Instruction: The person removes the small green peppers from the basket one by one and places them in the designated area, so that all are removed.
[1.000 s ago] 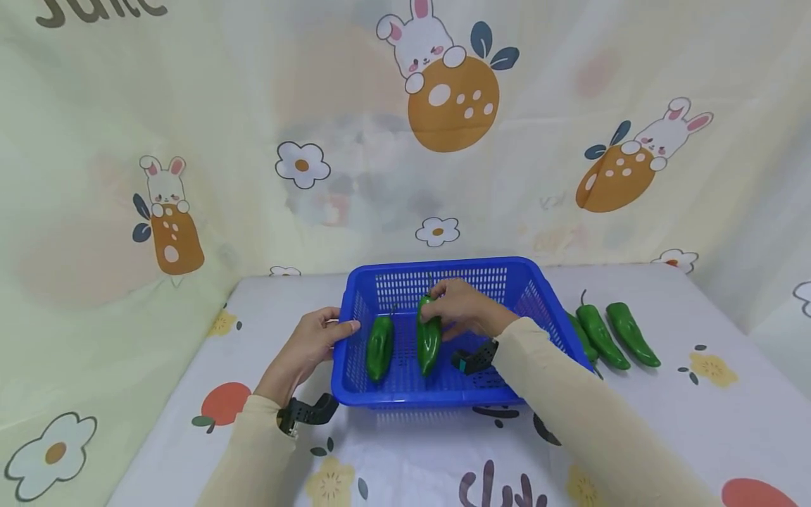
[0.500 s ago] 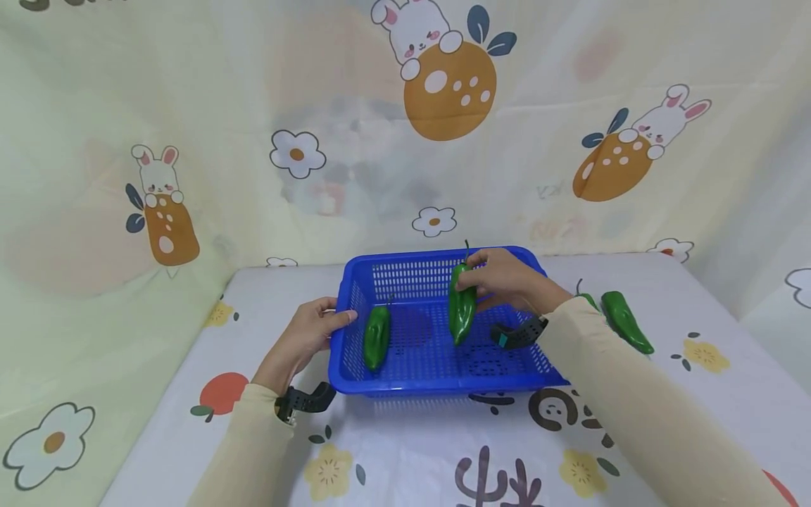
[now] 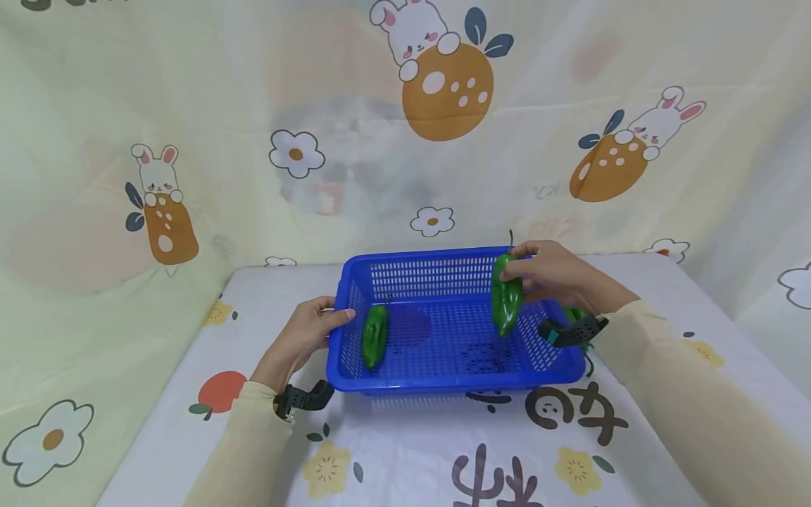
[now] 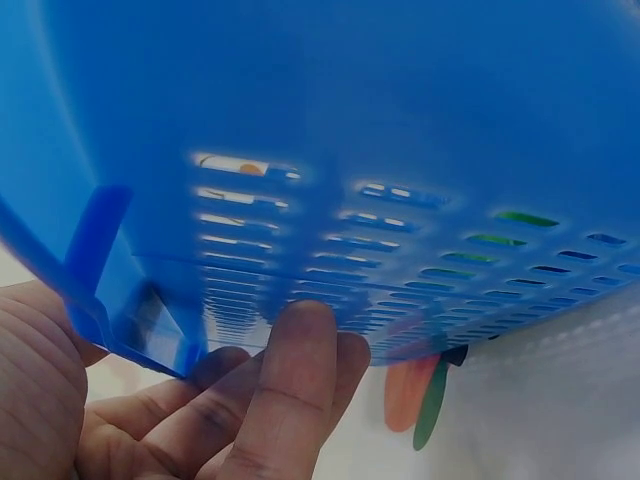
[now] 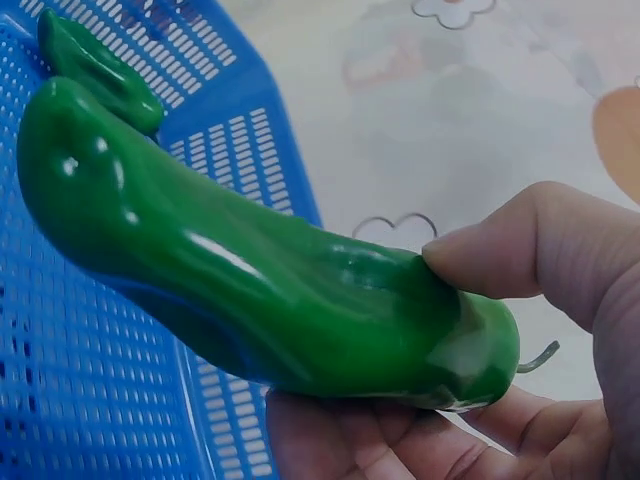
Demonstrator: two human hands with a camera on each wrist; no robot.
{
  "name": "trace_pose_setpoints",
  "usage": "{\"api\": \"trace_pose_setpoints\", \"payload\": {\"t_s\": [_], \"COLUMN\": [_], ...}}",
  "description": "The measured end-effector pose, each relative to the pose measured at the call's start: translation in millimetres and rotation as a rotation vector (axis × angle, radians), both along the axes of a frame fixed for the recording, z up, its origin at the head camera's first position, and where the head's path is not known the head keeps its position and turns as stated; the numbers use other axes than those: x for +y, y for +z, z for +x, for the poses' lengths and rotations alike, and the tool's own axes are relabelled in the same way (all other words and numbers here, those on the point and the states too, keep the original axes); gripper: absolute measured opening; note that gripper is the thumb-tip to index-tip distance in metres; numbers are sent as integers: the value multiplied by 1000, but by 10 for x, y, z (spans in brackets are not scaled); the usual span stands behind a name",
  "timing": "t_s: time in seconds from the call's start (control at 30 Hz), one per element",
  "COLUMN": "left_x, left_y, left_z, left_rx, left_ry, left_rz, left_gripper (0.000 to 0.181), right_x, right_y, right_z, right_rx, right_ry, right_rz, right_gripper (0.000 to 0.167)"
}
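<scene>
over the right end of the blue basket [image 3: 443, 345], holds a green pepper [image 3: 505, 306] between thumb and fingers of the right hand [image 3: 552, 273], farther right than a moment ago. still pinches the left rim [image 3: 336, 338] with the left hand [image 3: 310, 324]. has another pepper [image 3: 375, 336] lying inside, near the left.

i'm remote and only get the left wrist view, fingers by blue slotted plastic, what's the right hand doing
Observer: The right hand pinches a green pepper near its stem end.
Operator: any other peppers about
Observer: Yes, a second green pepper lies inside the blue basket, towards its left side.
Operator: and anything outside it on the right
Observer: A patch of green, probably another pepper, shows just beyond its right side; most of it is hidden.
</scene>
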State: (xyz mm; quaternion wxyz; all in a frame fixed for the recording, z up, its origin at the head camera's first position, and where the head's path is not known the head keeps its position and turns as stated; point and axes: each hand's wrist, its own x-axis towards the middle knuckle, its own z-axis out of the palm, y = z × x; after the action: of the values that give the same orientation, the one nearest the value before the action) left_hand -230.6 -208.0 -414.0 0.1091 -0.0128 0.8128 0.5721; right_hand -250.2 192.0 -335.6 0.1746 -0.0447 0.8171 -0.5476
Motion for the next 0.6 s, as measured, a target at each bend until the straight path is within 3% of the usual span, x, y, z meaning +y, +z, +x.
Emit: {"api": "trace_pose_setpoints", "payload": {"t_s": [0.3,0.6], "left_x": [-4,12], "left_y": [22,19], "left_z": [9,5], "left_rx": [3,-7], "left_ry": [-3,7], "left_rz": [2,3], "left_gripper": [50,50], "right_x": [274,482], "right_y": [-5,-40], "right_z": [85,161], "right_rx": [7,-3], "right_ry": [-5,-12], "right_rz": [68,85], "right_gripper": [52,56]}}
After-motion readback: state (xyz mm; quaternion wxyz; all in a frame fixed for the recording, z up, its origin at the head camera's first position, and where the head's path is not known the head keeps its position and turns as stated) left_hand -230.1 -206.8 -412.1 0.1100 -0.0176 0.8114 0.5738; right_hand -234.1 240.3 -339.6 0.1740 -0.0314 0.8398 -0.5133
